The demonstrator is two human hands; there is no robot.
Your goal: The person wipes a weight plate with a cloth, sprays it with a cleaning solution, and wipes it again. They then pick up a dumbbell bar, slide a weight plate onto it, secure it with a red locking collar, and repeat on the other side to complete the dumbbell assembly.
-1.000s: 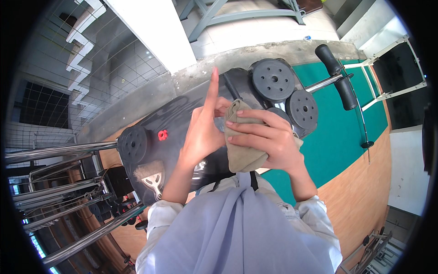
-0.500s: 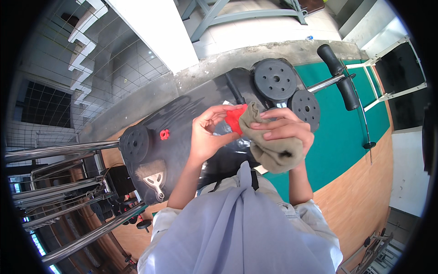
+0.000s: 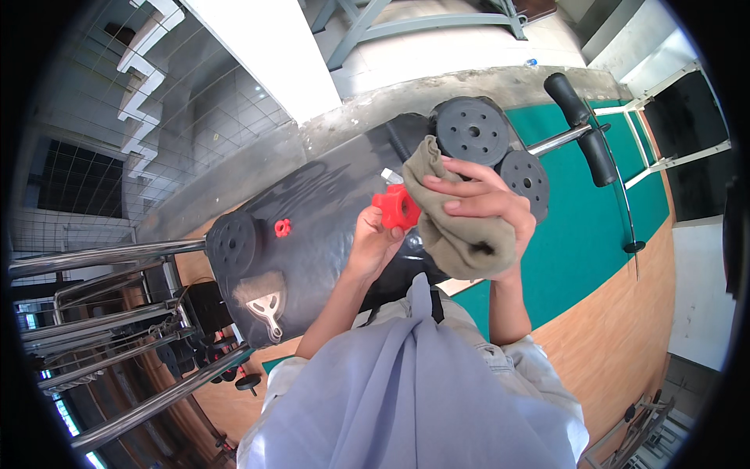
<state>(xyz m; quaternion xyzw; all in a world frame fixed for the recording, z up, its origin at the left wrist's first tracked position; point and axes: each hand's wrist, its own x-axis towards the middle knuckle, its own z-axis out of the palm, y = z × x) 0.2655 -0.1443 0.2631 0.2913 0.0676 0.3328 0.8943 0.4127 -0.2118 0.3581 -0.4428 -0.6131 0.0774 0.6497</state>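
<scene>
My left hand (image 3: 373, 244) pinches a red star-shaped spin-lock nut (image 3: 393, 208), its round hole facing toward the right. In my right hand (image 3: 494, 205) is a bunched olive-green cloth (image 3: 457, 238), its folds resting against the nut's right side. Both hands are raised above a black padded bench (image 3: 328, 203). On the bench farther left lies a second red spin-lock nut (image 3: 283, 227). A black ribbed rod (image 3: 398, 141) lies beyond my hands, partly hidden by the cloth, with a small white piece (image 3: 391, 177) near it.
Black weight plates lie at the bench's right end, one large (image 3: 473, 131) and one smaller (image 3: 523, 185); another plate (image 3: 233, 242) sits at the left end. A wide brush (image 3: 266, 303) lies near the left edge. Chrome bars (image 3: 109, 258) reach in from the left, and padded rollers (image 3: 578, 125) stand right.
My left hand has turned and shifted lower, its fingers now below the nut, so more of the nut and its hole shows. The cloth has moved slightly left and up.
</scene>
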